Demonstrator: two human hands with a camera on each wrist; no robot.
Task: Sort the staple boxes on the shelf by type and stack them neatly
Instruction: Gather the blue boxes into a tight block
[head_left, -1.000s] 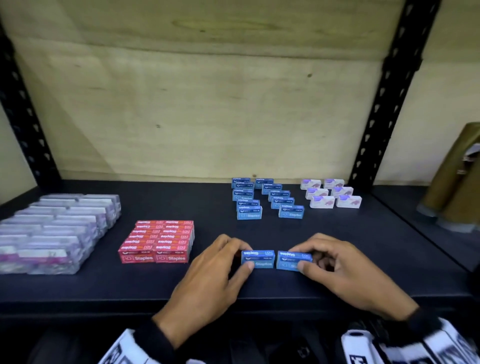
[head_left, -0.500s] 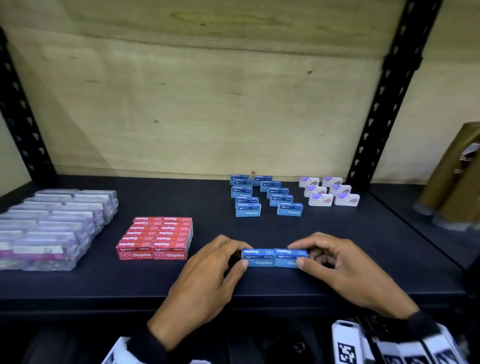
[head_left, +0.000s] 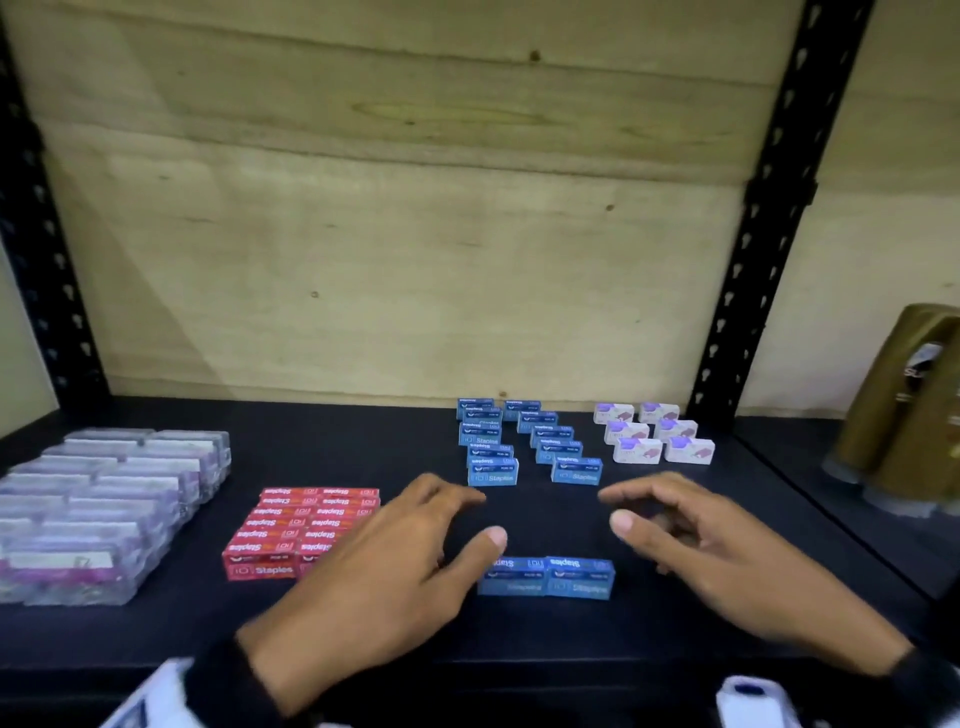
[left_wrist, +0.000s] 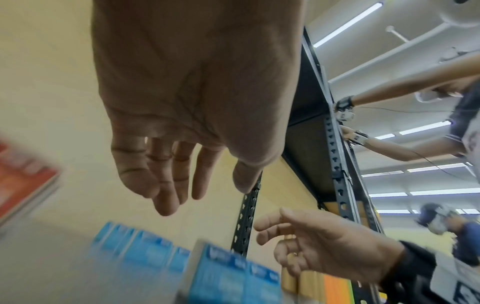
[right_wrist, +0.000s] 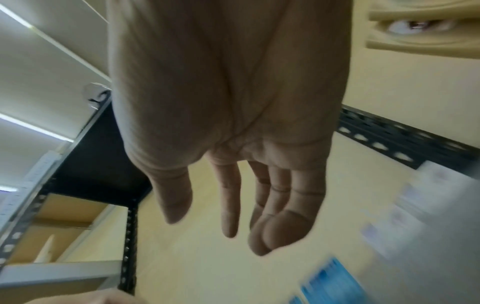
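Two blue staple boxes lie side by side, touching, near the front edge of the black shelf. My left hand hovers just left of them, fingers loosely spread, holding nothing. My right hand hovers to their right, also empty. The left wrist view shows the left hand empty above blurred blue boxes. The right hand hangs relaxed and empty in its wrist view. Two rows of blue boxes stand further back.
A block of red staple boxes sits left of my left hand. Clear plastic boxes fill the far left. White and purple boxes stand at the back right by a black upright post. Brown rolls stand beyond it.
Both hands have let go of the two blue boxes and moved up and apart. The boxes now lie joined by the front edge.
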